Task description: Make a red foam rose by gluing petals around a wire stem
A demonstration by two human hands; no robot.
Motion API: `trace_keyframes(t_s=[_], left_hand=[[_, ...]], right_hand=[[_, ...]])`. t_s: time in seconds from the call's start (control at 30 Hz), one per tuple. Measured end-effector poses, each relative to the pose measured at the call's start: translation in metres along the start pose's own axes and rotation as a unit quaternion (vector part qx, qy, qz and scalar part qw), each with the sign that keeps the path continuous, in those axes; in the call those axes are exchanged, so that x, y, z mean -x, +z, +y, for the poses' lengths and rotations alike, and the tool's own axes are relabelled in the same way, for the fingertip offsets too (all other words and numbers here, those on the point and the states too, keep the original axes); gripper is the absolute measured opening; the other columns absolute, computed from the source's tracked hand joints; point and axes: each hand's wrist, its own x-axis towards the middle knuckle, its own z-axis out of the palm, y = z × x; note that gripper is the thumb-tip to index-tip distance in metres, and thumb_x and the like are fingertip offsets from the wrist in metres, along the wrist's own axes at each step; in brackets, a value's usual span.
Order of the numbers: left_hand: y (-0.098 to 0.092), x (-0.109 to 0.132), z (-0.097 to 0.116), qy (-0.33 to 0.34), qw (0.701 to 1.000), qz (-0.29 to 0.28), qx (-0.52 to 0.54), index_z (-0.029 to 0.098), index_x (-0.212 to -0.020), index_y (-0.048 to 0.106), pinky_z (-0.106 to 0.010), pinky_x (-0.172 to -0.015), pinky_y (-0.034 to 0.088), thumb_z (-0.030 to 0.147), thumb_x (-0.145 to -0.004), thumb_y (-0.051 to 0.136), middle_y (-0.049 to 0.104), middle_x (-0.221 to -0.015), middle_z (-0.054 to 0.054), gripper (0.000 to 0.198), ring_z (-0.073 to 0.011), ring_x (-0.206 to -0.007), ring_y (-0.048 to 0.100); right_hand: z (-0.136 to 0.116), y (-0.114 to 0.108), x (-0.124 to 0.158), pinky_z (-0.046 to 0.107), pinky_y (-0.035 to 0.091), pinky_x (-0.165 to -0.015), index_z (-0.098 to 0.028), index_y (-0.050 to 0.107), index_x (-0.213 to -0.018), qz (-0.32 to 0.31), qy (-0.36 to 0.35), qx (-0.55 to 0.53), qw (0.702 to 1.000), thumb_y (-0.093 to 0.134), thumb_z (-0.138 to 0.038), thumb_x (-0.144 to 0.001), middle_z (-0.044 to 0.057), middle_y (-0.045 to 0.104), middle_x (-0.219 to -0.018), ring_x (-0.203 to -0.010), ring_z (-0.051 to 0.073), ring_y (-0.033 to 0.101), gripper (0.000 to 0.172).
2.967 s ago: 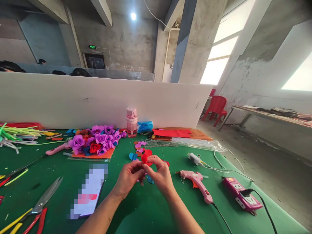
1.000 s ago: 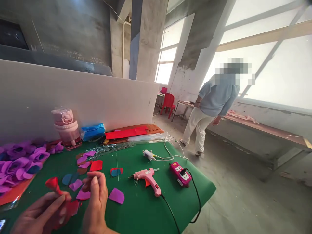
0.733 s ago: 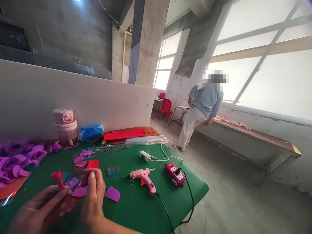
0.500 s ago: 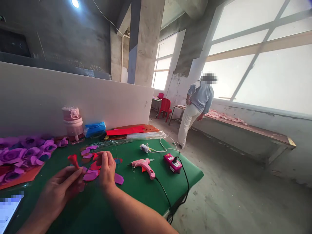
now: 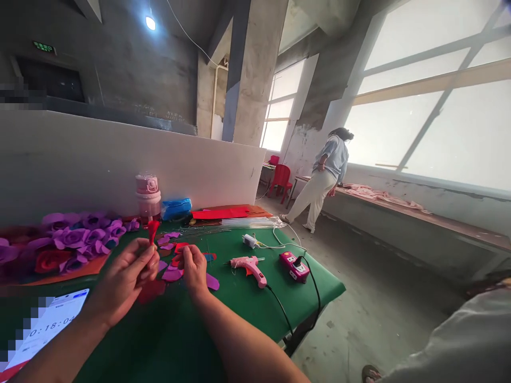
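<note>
My left hand [image 5: 131,279] pinches a small red rolled flower bud [image 5: 153,231], holding it upright above the green tabletop [image 5: 159,330]. To its right, my right hand [image 5: 195,270] has its thumb and fingers pressed together over the loose petals. A red petal [image 5: 181,248] shows right at those fingertips; whether it is pinched or lies behind them I cannot tell. Purple petals [image 5: 172,274] and red ones are scattered under and beside my hands. A pink glue gun [image 5: 248,266] lies right of my right hand, its cord running off the table edge.
Purple and red flowers [image 5: 75,236] are heaped at left, near a phone [image 5: 51,324]. Behind stand a pink bottle [image 5: 148,197] and a blue packet [image 5: 176,208]. A white charger [image 5: 250,241] and a magenta socket block [image 5: 294,267] lie at right. One person [image 5: 329,170] stands beyond; another's sleeve [image 5: 459,340] is lower right.
The view has swung left. My left hand has raised the red bud and turned it upright. My right hand's fingers have bent into a pinch. Another person has appeared at lower right.
</note>
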Motion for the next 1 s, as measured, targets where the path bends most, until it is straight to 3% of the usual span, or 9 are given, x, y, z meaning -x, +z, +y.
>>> trace_keyframes(t_s=[0.13,0.33,0.5,0.57,0.67,0.73,0.8,0.87,1.0], left_hand=[[-0.022,-0.008,-0.012,-0.022,0.997,0.006,-0.076,0.018,-0.085,0.064,-0.016,-0.039,0.029,0.042,-0.065,0.077,0.044,-0.057,0.006,0.034,-0.0058,-0.047,0.035],[-0.048,0.0,-0.031,-0.042,0.998,0.015,-0.053,0.015,-0.081,0.069,-0.018,-0.039,0.021,0.043,-0.063,0.077,0.051,-0.054,0.004,0.035,-0.0034,-0.042,0.032],[-0.053,0.0,-0.03,-0.037,0.998,0.044,-0.041,0.013,-0.076,0.069,-0.018,-0.039,0.02,0.039,-0.061,0.079,0.056,-0.051,0.002,0.032,-0.0023,-0.04,0.03],[-0.056,-0.002,-0.03,-0.032,0.997,0.061,-0.024,0.014,-0.074,0.068,-0.017,-0.039,0.02,0.038,-0.06,0.079,0.055,-0.05,0.002,0.03,-0.0026,-0.04,0.031],[-0.059,-0.005,-0.03,-0.022,0.996,0.09,0.001,0.015,-0.065,0.063,-0.016,-0.039,0.022,0.036,-0.058,0.081,0.058,-0.055,0.002,0.028,-0.0036,-0.044,0.039],[-0.06,-0.005,-0.031,-0.032,0.995,0.09,0.001,0.014,-0.061,0.061,-0.016,-0.038,0.02,0.036,-0.056,0.081,0.057,-0.054,0.002,0.03,-0.003,-0.042,0.038],[-0.058,-0.003,-0.032,-0.06,0.996,0.068,-0.003,0.014,-0.067,0.064,-0.017,-0.036,0.015,0.04,-0.058,0.08,0.054,-0.05,0.003,0.031,-0.0021,-0.038,0.031],[-0.055,-0.002,-0.034,-0.084,0.995,0.044,-0.004,0.013,-0.078,0.068,-0.018,-0.036,0.012,0.043,-0.062,0.077,0.054,-0.049,0.003,0.036,-0.0017,-0.036,0.025],[-0.047,0.003,-0.039,-0.1,0.995,0.017,-0.015,0.012,-0.083,0.068,-0.019,-0.036,0.011,0.044,-0.064,0.074,0.056,-0.052,0.002,0.037,-0.0019,-0.036,0.025]], right_hand=[[-0.002,0.003,0.003,0.021,0.035,-0.047,-0.02,0.057,-0.072,-0.015,0.022,-0.01,1.0,0.048,-0.039,-0.079,-0.004,0.057,-0.057,-0.045,0.009,0.045,0.022],[-0.013,0.003,0.006,0.021,0.037,-0.046,-0.019,0.061,-0.075,-0.053,0.037,-0.008,0.998,0.051,-0.036,-0.074,-0.003,0.058,-0.058,-0.045,0.009,0.046,0.02],[-0.031,-0.011,-0.023,0.021,0.038,-0.048,-0.018,0.061,-0.076,-0.002,0.022,0.036,0.999,0.048,-0.033,-0.074,-0.002,0.059,-0.061,-0.048,0.01,0.047,0.02],[-0.039,-0.018,-0.038,0.022,0.04,-0.05,-0.019,0.062,-0.079,0.003,0.0,0.108,0.994,0.045,-0.033,-0.078,-0.001,0.061,-0.064,-0.05,0.01,0.049,0.022],[-0.048,-0.028,-0.056,0.023,0.041,-0.056,-0.019,0.064,-0.074,-0.082,-0.061,0.31,0.945,0.045,-0.031,-0.083,-0.001,0.061,-0.06,-0.055,0.013,0.053,0.024],[-0.051,-0.032,-0.064,0.024,0.04,-0.06,-0.02,0.068,-0.082,-0.122,-0.086,0.383,0.912,0.049,-0.022,-0.081,-0.002,0.063,-0.063,-0.06,0.014,0.055,0.019],[-0.051,-0.034,-0.067,0.024,0.039,-0.064,-0.022,0.068,-0.095,-0.165,-0.102,0.439,0.877,0.054,-0.015,-0.077,-0.001,0.067,-0.073,-0.065,0.014,0.056,0.025],[-0.048,-0.035,-0.067,0.024,0.039,-0.064,-0.022,0.07,-0.095,-0.21,-0.106,0.49,0.839,0.057,-0.015,-0.075,0.0,0.069,-0.078,-0.067,0.014,0.056,0.024],[-0.031,-0.035,-0.065,0.023,0.037,-0.057,-0.02,0.072,-0.075,-0.223,-0.077,0.513,0.825,0.058,-0.02,-0.077,0.0,0.067,-0.064,-0.061,0.014,0.056,0.014]])
